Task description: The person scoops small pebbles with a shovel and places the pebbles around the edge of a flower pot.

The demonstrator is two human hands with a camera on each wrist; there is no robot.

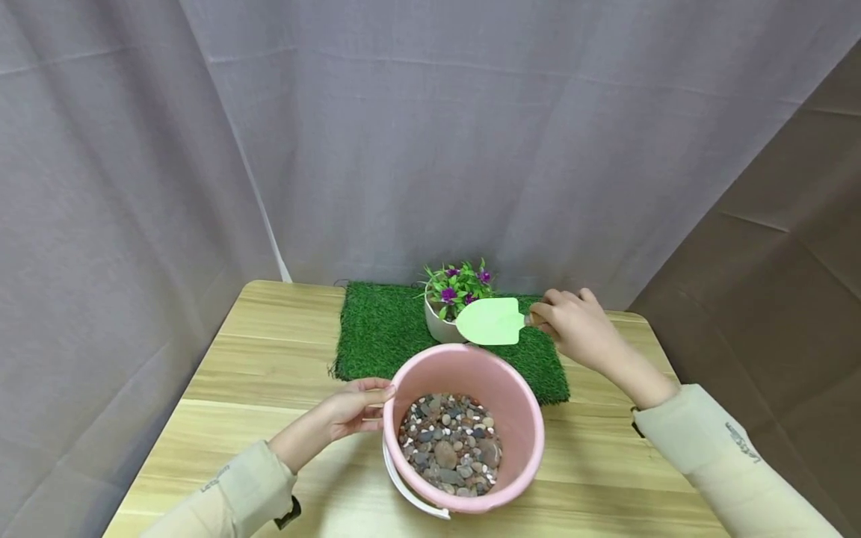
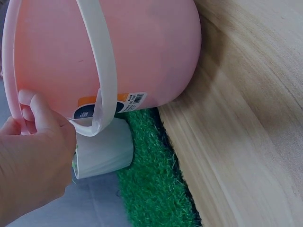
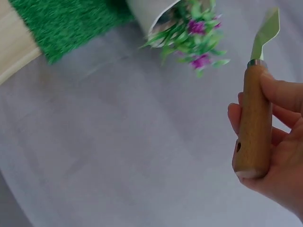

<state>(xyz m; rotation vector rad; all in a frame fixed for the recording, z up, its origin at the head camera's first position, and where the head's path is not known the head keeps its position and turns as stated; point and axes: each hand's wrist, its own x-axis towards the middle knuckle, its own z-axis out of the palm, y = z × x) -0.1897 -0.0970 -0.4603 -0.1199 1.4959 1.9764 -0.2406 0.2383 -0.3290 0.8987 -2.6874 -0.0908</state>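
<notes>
A pink bucket (image 1: 531,426) stands at the front of the table, with small mixed pebbles (image 1: 447,452) covering its bottom. My left hand (image 1: 359,407) grips the bucket's rim on the left side; the left wrist view shows the thumb and fingers of this hand (image 2: 38,151) pinching the rim beside the white bucket handle (image 2: 102,61). My right hand (image 1: 572,329) holds a garden trowel by its wooden handle (image 3: 255,123). The trowel's light green blade (image 1: 491,321) is above the bucket's far rim, in front of a white flowerpot (image 1: 440,327) with purple flowers.
The flowerpot stands on a green artificial grass mat (image 1: 377,336) at the back of the wooden table (image 1: 269,351). Grey curtains (image 1: 430,149) hang behind and to the left, and a brown cloth (image 1: 760,246) hangs at the right.
</notes>
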